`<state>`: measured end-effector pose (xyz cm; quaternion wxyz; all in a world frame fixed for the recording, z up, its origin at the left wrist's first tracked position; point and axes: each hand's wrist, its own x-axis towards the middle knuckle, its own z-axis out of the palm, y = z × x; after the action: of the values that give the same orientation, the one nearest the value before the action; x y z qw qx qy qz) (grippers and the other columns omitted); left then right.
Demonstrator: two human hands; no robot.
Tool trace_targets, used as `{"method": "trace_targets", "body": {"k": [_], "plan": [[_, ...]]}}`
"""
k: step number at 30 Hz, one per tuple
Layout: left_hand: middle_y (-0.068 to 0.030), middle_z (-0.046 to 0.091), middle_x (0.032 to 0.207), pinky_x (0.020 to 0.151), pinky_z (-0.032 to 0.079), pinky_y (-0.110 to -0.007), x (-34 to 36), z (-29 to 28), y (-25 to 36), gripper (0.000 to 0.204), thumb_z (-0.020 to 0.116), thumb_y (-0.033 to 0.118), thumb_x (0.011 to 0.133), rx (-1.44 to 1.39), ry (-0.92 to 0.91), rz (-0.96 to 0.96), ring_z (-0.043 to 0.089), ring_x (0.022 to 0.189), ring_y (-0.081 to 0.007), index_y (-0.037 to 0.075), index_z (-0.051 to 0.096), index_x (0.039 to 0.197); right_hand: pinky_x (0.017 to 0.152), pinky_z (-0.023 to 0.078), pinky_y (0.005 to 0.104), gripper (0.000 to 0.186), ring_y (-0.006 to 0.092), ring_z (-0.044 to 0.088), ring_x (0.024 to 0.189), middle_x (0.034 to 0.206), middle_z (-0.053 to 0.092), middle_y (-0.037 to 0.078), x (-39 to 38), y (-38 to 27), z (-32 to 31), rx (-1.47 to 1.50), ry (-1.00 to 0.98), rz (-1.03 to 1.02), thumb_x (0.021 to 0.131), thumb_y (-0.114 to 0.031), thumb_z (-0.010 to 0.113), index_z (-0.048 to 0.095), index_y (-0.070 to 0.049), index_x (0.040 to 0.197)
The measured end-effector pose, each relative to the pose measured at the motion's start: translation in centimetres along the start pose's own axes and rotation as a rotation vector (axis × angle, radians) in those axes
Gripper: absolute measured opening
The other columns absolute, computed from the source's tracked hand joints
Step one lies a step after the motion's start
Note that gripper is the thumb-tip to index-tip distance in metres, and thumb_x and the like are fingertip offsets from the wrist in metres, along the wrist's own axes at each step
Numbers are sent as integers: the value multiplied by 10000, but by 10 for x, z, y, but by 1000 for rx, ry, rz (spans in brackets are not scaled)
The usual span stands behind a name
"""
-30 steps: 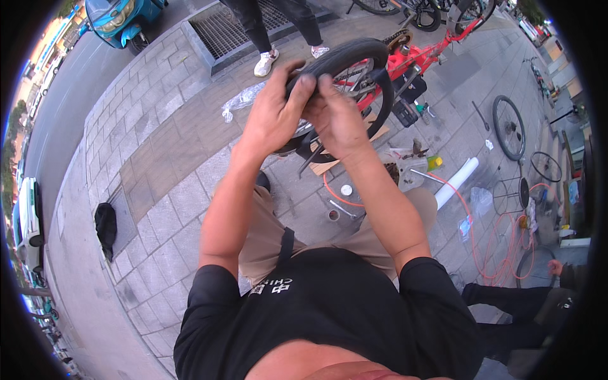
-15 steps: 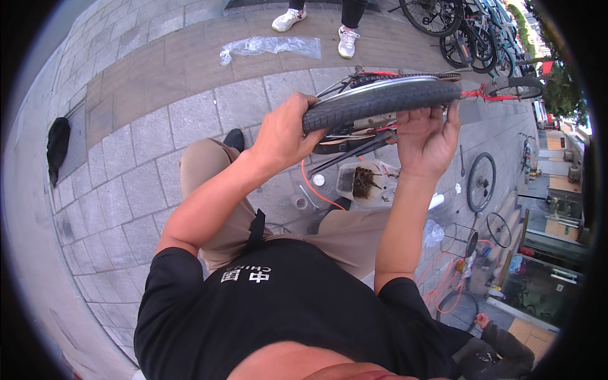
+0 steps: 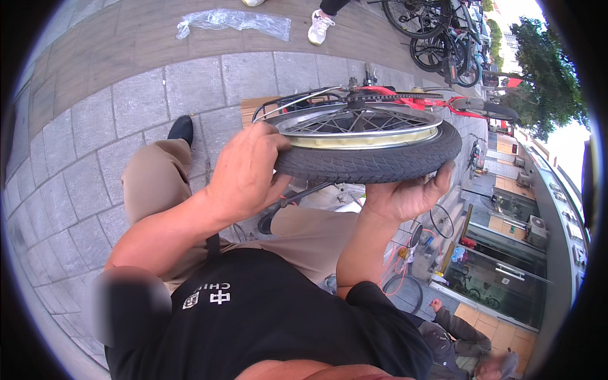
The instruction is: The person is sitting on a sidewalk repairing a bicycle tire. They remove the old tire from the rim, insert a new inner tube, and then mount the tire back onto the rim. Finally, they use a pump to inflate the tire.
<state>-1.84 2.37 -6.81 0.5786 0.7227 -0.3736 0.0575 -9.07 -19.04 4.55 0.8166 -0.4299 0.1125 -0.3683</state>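
Observation:
A black treaded bicycle tyre (image 3: 367, 166) hangs in front of me, its near side off the silver spoked wheel rim (image 3: 380, 136). A yellowish band lies along the bared outer face of the rim. My left hand (image 3: 246, 168) is closed round the left end of the tyre, thumb below and fingers on top. At the right end, my right hand (image 3: 408, 195) grips the tyre from underneath, thumb up along its side; its other fingers are hidden behind the rubber. Beyond the wheel stretches the red bicycle frame (image 3: 380, 92) with its chain.
Parked bicycles (image 3: 421, 25) stand at the far right. Clear plastic sheeting (image 3: 234, 24) lies on the paving near a bystander's white shoe (image 3: 320, 28). Orange hose (image 3: 391, 266) and a loose tyre (image 3: 403, 292) lie to my right, by another person (image 3: 462, 342).
The tyre has come nearer and lower with both hands still on it. Its near side now stands apart from the rim, baring the yellowish band. My view has shifted right.

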Motion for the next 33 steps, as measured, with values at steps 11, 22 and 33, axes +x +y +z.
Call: {"method": "trace_targets", "body": {"k": [11,22,33], "plan": [[-186,637,1073,721,535,-460,9,-4,8,688,937,43,640,-69,72,151,644,861,-366,16,631,1255,1167,501,539,675,316,663,1298,1405,680,138,-50,26,-20,-278,-276,167,878,-128,863,573,1,1474],[-236,650,1154,859,554,-455,19,-29,7,622,740,37,682,-212,-98,116,661,1036,-397,-20,635,1293,987,565,331,503,156,686,1129,1246,728,99,-67,53,3,-702,-421,337,921,18,817,633,10,1390],[-196,738,1130,1002,539,-408,14,-42,-6,335,565,161,997,-656,-79,-219,704,1075,-269,-79,652,1214,1028,532,439,548,228,662,1211,1385,685,92,-32,2,-39,-463,-367,163,849,-221,863,683,-16,1324]]}}
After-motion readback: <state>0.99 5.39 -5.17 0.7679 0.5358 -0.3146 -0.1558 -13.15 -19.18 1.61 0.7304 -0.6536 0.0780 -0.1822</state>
